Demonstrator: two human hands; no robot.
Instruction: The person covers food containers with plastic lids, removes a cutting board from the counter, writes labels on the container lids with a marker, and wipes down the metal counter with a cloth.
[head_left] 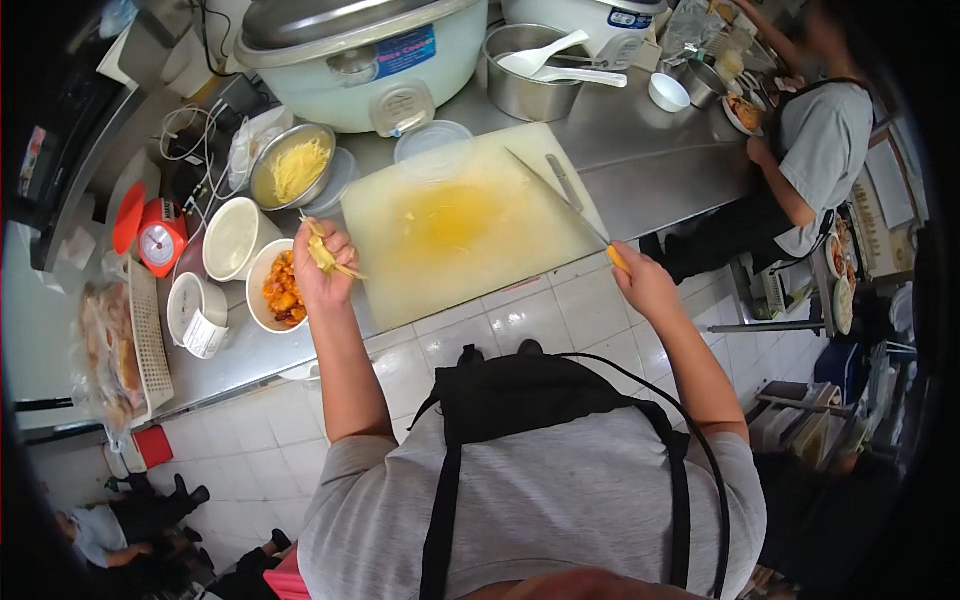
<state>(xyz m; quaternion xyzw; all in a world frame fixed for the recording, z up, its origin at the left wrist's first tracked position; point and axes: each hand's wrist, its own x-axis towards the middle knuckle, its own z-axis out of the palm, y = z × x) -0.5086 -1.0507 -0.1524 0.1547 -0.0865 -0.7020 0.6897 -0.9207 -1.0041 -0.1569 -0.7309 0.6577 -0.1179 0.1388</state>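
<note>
My left hand [334, 278] is raised over the left edge of the white cutting board [400, 290], fingers closed around pale yellow strips [322, 252] that poke out on both sides. My right hand [650, 285] grips the orange handle of a long knife [557, 192], its blade lying across the board's right side. A yellow wet stain marks the board's middle, with a few small scraps on it. Behind my left hand, a metal bowl [322, 137] holds fine yellow shreds [300, 170]. Next to that hand stands a white tub [258, 318] of orange-red saucy food [284, 290].
A rice cooker [400, 60] stands behind the board, beside a steel pot [520, 95] with white ladles. Clear lids [432, 142], white tubs [240, 238], a red scale [162, 238] and a basket [148, 340] crowd the left. A co-worker [815, 150] works at the right.
</note>
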